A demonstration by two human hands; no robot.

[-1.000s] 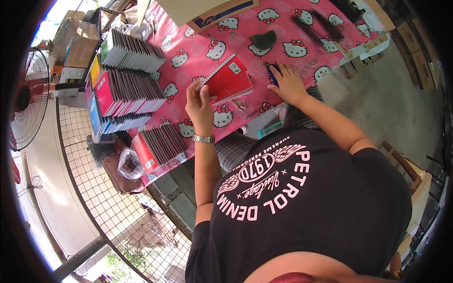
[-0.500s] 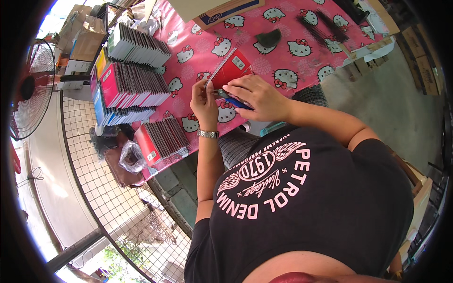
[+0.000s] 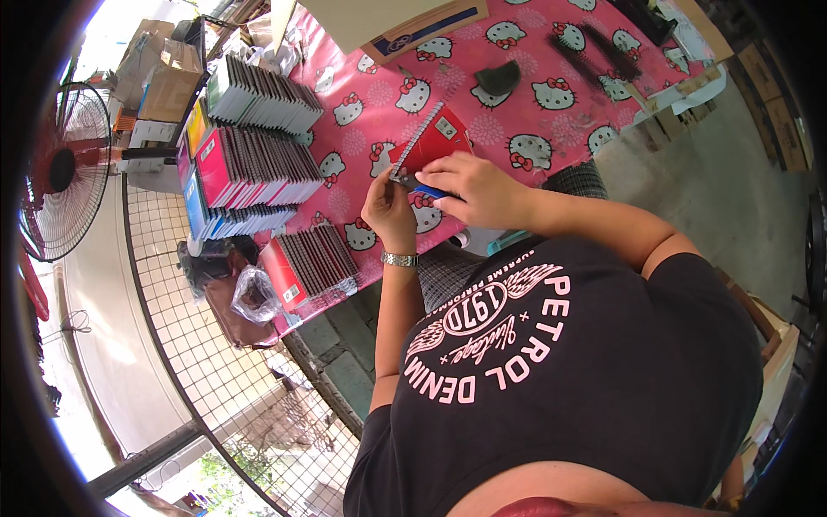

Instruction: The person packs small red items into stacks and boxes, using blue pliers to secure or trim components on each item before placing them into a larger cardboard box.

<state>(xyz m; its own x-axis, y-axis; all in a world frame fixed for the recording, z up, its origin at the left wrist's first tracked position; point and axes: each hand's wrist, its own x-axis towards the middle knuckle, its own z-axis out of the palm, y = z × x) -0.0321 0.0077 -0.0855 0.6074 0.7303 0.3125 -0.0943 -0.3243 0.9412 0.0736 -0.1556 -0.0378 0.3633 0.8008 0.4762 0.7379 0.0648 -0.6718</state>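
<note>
A red spiral notebook (image 3: 441, 142) lies on the table in front of me, its wire binding along the left edge. My left hand (image 3: 389, 211) pinches the near end of that binding, fingers closed. In my right hand (image 3: 487, 189) are pliers with blue handles (image 3: 430, 190), their jaws at the same corner of the notebook, next to my left fingertips. Whether the jaws grip the wire is too small to tell. My right fingers are wrapped round the handles and partly hide them.
Stacked spiral notebooks (image 3: 258, 168) stand at the left, with another red-covered row (image 3: 310, 263) nearer me. A cardboard box (image 3: 422, 30) sits at the far side. A dark green object (image 3: 498, 78) and loose black binding coils (image 3: 594, 56) lie to the right. A fan (image 3: 65, 172) stands far left.
The view has shifted slightly, so the scene sits a little lower and further right. Both hands remain at the notebook's near corner, with the pliers' jaws now close against the binding end.
</note>
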